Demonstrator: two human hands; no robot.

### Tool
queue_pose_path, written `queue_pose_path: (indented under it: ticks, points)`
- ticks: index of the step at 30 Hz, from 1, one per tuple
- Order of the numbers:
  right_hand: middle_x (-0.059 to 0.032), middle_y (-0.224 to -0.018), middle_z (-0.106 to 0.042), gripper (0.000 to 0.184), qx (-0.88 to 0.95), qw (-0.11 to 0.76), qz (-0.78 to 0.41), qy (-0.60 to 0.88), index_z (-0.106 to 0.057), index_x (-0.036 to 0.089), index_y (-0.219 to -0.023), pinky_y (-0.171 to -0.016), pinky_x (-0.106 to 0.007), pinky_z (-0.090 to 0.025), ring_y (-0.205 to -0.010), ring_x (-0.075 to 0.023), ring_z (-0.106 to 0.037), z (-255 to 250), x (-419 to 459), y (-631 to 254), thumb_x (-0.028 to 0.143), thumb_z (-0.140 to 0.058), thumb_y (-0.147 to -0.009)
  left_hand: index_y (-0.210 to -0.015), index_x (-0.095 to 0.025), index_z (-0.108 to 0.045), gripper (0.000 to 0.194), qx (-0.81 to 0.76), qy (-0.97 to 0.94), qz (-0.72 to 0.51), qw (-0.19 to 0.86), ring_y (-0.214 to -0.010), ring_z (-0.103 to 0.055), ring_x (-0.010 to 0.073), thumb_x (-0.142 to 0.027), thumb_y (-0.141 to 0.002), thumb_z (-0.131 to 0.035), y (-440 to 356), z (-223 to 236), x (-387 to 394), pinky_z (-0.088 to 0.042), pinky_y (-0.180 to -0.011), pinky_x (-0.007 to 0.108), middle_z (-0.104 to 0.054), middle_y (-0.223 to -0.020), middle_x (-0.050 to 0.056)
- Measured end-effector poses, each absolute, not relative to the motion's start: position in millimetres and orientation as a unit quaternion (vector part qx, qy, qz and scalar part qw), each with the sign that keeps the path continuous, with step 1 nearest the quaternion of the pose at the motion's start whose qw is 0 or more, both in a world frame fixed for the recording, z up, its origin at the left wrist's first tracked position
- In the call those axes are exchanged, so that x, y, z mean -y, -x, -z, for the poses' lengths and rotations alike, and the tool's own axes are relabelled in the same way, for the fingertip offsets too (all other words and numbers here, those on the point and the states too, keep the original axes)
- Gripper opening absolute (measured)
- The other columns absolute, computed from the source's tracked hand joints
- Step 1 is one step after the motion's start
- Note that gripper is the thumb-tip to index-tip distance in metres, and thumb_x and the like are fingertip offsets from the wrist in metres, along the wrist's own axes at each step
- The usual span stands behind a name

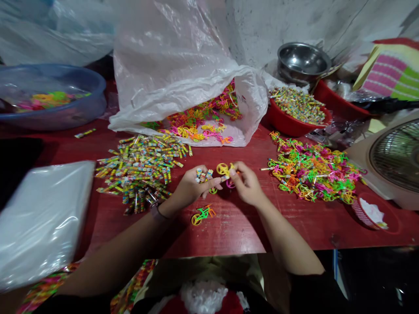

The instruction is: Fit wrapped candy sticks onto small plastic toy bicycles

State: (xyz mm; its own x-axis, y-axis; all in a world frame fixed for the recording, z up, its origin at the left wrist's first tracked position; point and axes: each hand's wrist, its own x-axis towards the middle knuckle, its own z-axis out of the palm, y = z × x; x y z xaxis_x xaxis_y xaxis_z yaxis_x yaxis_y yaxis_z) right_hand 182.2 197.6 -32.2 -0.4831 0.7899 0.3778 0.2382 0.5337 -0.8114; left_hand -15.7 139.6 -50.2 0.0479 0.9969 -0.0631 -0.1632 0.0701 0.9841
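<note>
My left hand [191,187] is closed around several small printed wrapped tubes [203,175], whose ends stick up between thumb and fingers. Close beside it, my right hand [248,184] pinches a yellow plastic toy bicycle [222,169] between thumb and fingers. One tube tip reaches from the left thumb towards this bicycle; whether they are joined I cannot tell. Green and magenta plastic bits show just beneath the fingers. On the red table [229,231] below lies a green, yellow and orange toy bicycle [203,214]. A heap of wrapped tubes [140,165] spreads left of my hands.
Behind, a big plastic bag [183,87] gapes over colourful plastic toys. Mixed toys and tubes [316,172] lie piled at right, near a fan [393,157] and a small red basket [365,213]. A red bowl [294,126] holds tubes. Clear bags [46,213] lie left, below a blue basin [55,115].
</note>
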Motion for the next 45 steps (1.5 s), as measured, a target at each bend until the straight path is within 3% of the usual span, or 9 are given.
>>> queue_pose_path:
  ticks: [3, 7, 11, 13, 17, 24, 27, 31, 45]
  points:
    - [-0.0083, -0.098, -0.059, 0.029, 0.784, 0.434, -0.208, 0.392, -0.061, 0.023, -0.083, -0.095, -0.043, -0.045, -0.1, -0.0257, -0.056, 11, -230, -241, 0.049, -0.057, -0.096, -0.077, -0.022, -0.043, 0.051, -0.498, -0.457, -0.534, 0.508, -0.038, -0.044, 0.006, -0.048, -0.072, -0.087, 23, 44, -142, -0.031, -0.04, 0.021, -0.067, -0.058, -0.003]
    - [-0.0177, -0.098, -0.062, 0.031, 0.696, 0.314, -0.013, 0.645, -0.067, 0.022, -0.077, -0.099, -0.06, -0.039, -0.107, -0.0368, -0.055, -20, -270, -325, 0.051, -0.077, -0.077, -0.082, -0.022, -0.05, 0.05, -0.528, -0.419, -0.57, 0.47, -0.042, -0.044, 0.0066, -0.048, -0.068, -0.089, 33, 40, -144, -0.034, -0.042, 0.021, -0.054, -0.055, -0.009]
    - [-0.0251, -0.116, -0.066, 0.025, 0.704, 0.332, 0.076, 0.623, -0.072, 0.016, -0.102, -0.106, -0.058, -0.037, -0.119, -0.0377, -0.055, -22, -296, -295, 0.028, -0.076, -0.08, -0.088, -0.021, -0.054, 0.048, -0.514, -0.41, -0.58, 0.481, -0.046, -0.047, 0.007, -0.05, -0.071, -0.087, 34, 42, -146, -0.035, -0.044, 0.021, -0.054, -0.061, -0.008]
    - [-0.0141, -0.114, -0.072, 0.022, 0.786, 0.305, 0.016, 0.538, -0.074, 0.019, -0.106, -0.106, -0.042, -0.043, -0.112, -0.0257, -0.062, -6, -311, -239, 0.015, -0.064, -0.086, -0.087, -0.02, -0.054, 0.048, -0.493, -0.406, -0.585, 0.5, -0.048, -0.048, 0.007, -0.053, -0.072, -0.086, 33, 46, -148, -0.036, -0.046, 0.021, -0.054, -0.062, -0.007]
    - [-0.0169, -0.137, -0.066, 0.043, 0.857, 0.206, -0.15, 0.448, -0.068, 0.01, -0.126, -0.113, -0.035, -0.036, -0.127, -0.0213, -0.056, 37, -342, -140, 0.0, -0.055, -0.086, -0.089, -0.02, -0.053, 0.056, -0.487, -0.378, -0.606, 0.502, -0.047, -0.046, 0.0061, -0.056, -0.066, -0.089, 36, 54, -153, -0.035, -0.045, 0.02, -0.056, -0.062, -0.008]
    - [-0.0211, -0.102, -0.075, 0.01, 0.808, 0.241, -0.191, 0.503, -0.068, 0.011, -0.098, -0.098, -0.037, -0.045, -0.101, -0.0248, -0.067, 56, -335, -110, 0.011, -0.061, -0.091, -0.088, -0.02, -0.054, 0.059, -0.499, -0.359, -0.615, 0.494, -0.046, -0.048, 0.0075, -0.068, -0.069, -0.082, 41, 52, -159, -0.034, -0.045, 0.02, -0.06, -0.059, -0.005]
    - [-0.0098, -0.091, -0.075, 0.021, 0.721, 0.339, -0.417, 0.439, -0.064, 0.018, -0.105, -0.084, -0.034, -0.052, -0.08, -0.0205, -0.067, 45, -297, -116, 0.034, -0.067, -0.093, -0.092, -0.018, -0.059, 0.053, -0.48, -0.387, -0.614, 0.492, -0.049, -0.051, 0.008, -0.065, -0.077, -0.078, 41, 50, -156, -0.038, -0.048, 0.021, -0.065, -0.066, -0.002]
    - [-0.0011, -0.082, -0.071, 0.038, 0.56, 0.388, -0.663, 0.31, -0.068, 0.02, -0.095, -0.071, -0.027, -0.05, -0.07, -0.0141, -0.061, 31, -240, -124, 0.047, -0.086, -0.076, -0.096, -0.016, -0.068, 0.041, -0.47, -0.453, -0.596, 0.468, -0.059, -0.061, 0.0116, -0.053, -0.083, -0.078, 39, 47, -149, -0.046, -0.055, 0.023, -0.072, -0.073, 0.002]
    - [-0.0035, -0.088, -0.08, 0.04, 0.409, 0.292, -0.814, 0.291, -0.08, 0.016, -0.105, -0.063, -0.018, -0.057, -0.066, -0.0104, -0.07, 26, -212, -148, 0.024, -0.093, -0.068, -0.087, -0.015, -0.076, 0.023, -0.444, -0.54, -0.569, 0.433, -0.071, -0.069, 0.0155, -0.036, -0.081, -0.082, 33, 47, -141, -0.054, -0.068, 0.026, -0.078, -0.082, 0.005]
